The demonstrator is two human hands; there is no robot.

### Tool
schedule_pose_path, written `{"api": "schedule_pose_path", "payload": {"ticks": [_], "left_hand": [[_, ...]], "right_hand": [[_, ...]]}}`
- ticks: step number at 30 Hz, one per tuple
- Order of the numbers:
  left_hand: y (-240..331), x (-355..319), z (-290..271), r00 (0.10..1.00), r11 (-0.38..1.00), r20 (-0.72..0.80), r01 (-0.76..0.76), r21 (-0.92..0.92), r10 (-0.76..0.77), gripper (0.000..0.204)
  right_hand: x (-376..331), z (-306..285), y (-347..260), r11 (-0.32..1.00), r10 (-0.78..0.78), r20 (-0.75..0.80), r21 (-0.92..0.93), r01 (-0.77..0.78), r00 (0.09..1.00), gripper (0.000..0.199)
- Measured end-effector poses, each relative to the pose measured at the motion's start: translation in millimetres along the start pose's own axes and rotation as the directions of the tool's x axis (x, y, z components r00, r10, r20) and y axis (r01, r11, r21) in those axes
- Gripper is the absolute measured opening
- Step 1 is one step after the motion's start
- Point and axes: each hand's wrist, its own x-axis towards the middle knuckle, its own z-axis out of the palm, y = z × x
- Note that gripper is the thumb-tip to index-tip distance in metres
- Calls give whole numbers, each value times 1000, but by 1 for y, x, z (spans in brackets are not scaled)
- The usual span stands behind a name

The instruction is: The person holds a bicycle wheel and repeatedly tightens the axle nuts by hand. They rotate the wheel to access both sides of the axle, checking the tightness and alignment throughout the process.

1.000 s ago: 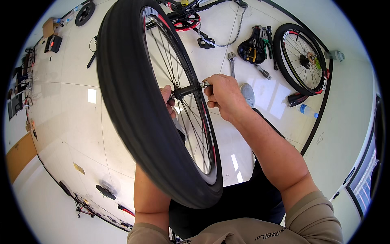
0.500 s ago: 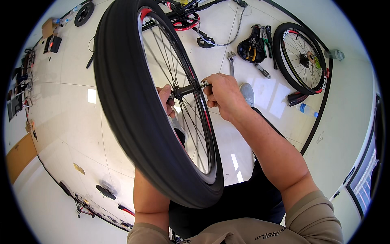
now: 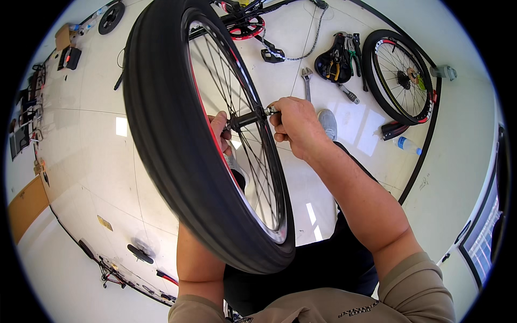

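Observation:
A bicycle wheel [image 3: 161,118] with a wide black tyre and a rim marked red and white is held up in front of me, tilted. Its black hub [image 3: 247,119] lies between my two hands. With closed fingers, my right hand [image 3: 296,123] grips the axle end on the right side of the hub. On the other side, the fingers of my left hand [image 3: 218,129] pinch the opposite axle end; the tyre hides the rest of that hand and its wrist. The tyre tread looks smeared by motion.
Beyond the wheel lie bike frame parts with a red chainring [image 3: 249,28], a pedal [image 3: 272,55] and a chain [image 3: 309,51]. To the right are an adjustable wrench [image 3: 306,83], a black saddle [image 3: 326,67], pliers [image 3: 353,59], another wheel [image 3: 371,81] and a plastic bottle [image 3: 408,145].
The wheel has turned about its axle: the red and white rim markings sit in different places. Both hands stay at the axle ends, nearly unmoved.

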Motion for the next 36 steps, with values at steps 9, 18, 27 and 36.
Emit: {"api": "schedule_pose_path", "payload": {"ticks": [9,18,27,36], "left_hand": [[-2,5,-3,999,999,20,40,-14,-39,29],[2,0,0,999,998,23,38,-50,-37,29],[1,1,-3,998,994,63,15,-112,-8,41],[0,2,-2,998,997,61,11,-76,-7,46]], "right_hand": [[-1,0,0,1000,-3,4,9,3,1000,16],[4,0,4,1000,-18,-33,-16,17,999,16],[4,0,1,999,-31,-18,-19,31,999,18],[3,0,-3,998,36,-36,-51,-37,999,17]]}}
